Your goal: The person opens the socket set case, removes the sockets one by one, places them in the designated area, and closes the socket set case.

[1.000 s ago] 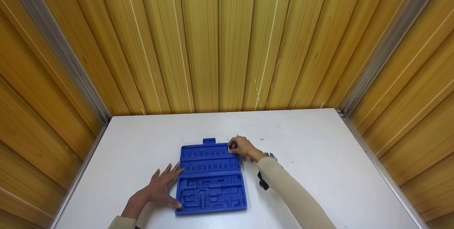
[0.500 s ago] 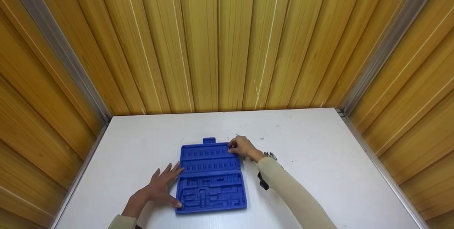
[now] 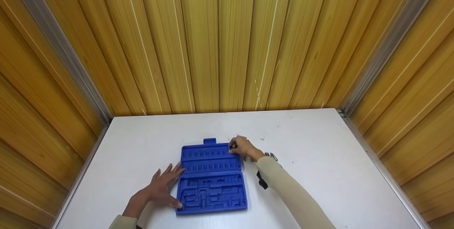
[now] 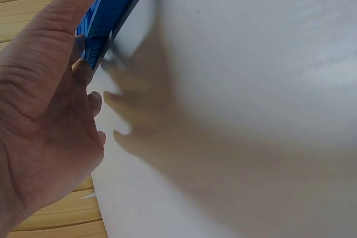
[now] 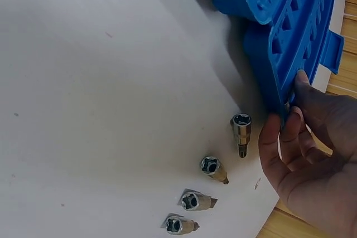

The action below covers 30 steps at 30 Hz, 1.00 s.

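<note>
An open blue socket case (image 3: pixel 212 176) lies on the white table, its moulded slots facing up. My left hand (image 3: pixel 161 188) spreads along the case's left side, thumb on the near corner and fingertips at the edge; the left wrist view shows this hand (image 4: pixel 53 98) beside the case. My right hand (image 3: pixel 243 146) is at the lid's far right corner. In the right wrist view its curled fingers (image 5: pixel 290 137) pinch a small metal piece, apparently a bit socket (image 5: pixel 287 106), mostly hidden, at the lid's end slot. Several loose bit sockets (image 5: pixel 242 132) stand nearby.
More of the loose sockets show past the right wrist in the head view, partly hidden by the forearm. The white table (image 3: pixel 312 151) ends at yellow wood-patterned panels (image 3: pixel 198 44) behind and at both sides. A blue latch tab (image 3: pixel 209 141) sticks out from the lid.
</note>
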### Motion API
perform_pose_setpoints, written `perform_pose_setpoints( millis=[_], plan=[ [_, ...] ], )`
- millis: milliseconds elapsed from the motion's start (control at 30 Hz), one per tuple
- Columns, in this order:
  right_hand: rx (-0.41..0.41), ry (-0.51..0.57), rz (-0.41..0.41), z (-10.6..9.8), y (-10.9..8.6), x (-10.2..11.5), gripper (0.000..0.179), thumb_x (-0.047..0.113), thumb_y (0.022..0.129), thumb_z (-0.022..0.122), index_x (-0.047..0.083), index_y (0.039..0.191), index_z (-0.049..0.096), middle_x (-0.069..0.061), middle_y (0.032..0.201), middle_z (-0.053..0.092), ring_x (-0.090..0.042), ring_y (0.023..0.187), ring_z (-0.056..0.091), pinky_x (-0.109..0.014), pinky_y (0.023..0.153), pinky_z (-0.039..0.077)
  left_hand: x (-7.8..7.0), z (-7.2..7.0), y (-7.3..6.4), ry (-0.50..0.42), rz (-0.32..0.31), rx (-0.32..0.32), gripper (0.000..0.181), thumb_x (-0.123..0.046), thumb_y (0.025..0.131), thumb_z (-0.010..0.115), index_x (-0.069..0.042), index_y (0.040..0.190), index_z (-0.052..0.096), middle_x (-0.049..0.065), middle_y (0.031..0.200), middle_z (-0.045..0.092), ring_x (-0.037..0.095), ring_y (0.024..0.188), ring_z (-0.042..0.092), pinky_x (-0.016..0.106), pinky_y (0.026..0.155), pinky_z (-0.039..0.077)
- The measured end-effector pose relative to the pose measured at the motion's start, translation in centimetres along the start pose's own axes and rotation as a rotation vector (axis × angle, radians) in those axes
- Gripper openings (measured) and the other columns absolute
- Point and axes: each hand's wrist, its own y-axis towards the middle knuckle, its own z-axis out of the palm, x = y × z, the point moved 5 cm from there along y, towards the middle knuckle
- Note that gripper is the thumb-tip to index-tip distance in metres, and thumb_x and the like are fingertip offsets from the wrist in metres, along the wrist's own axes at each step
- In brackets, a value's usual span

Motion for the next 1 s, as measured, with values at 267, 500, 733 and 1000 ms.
perform_pose_setpoints(
  millis=[267,500,733,1000],
  plan=[
    [-0.024,-0.011,-0.060,0.1,-0.4,-0.1,0.018,0.006,0.089,0.077,-0.002,0.103,0.068,-0.018,0.097,0.069,-0.027,0.091,0.063,-0.048,0.089,0.054,-0.2,0.1,-0.1,0.015,-0.009,0.006,0.129,-0.045,0.061,0.097,-0.007,0.162,0.026,0.020,0.172,0.011,0.053,0.156,0.001,0.077,0.118,-0.008],
    [0.027,0.046,-0.099,-0.2,-0.4,-0.1,0.016,0.009,0.095,0.070,-0.005,0.093,0.062,-0.021,0.093,0.068,-0.021,0.080,0.054,-0.041,0.079,0.051,-0.3,0.1,0.0,0.024,0.002,0.011,0.128,-0.047,0.062,0.096,-0.007,0.162,0.026,0.021,0.171,0.010,0.054,0.155,0.001,0.079,0.117,-0.007],
    [-0.002,0.236,-0.130,-0.3,0.7,-3.6,0.027,0.028,0.097,0.070,0.006,0.089,0.058,-0.013,0.095,0.068,-0.025,0.087,0.066,-0.039,0.082,0.055,-0.1,0.1,0.2,0.038,-0.005,0.017,0.129,-0.046,0.062,0.097,-0.007,0.162,0.025,0.021,0.172,0.009,0.053,0.156,0.000,0.078,0.118,-0.007],
    [-0.005,0.265,-0.087,-1.8,-1.8,-1.0,0.016,0.007,0.098,0.065,-0.009,0.101,0.062,-0.029,0.111,0.070,-0.040,0.101,0.069,-0.042,0.088,0.058,-0.2,0.0,0.0,0.013,0.002,0.016,0.128,-0.043,0.062,0.097,-0.005,0.161,0.026,0.022,0.171,0.010,0.054,0.155,0.000,0.078,0.117,-0.009]
  ],
)
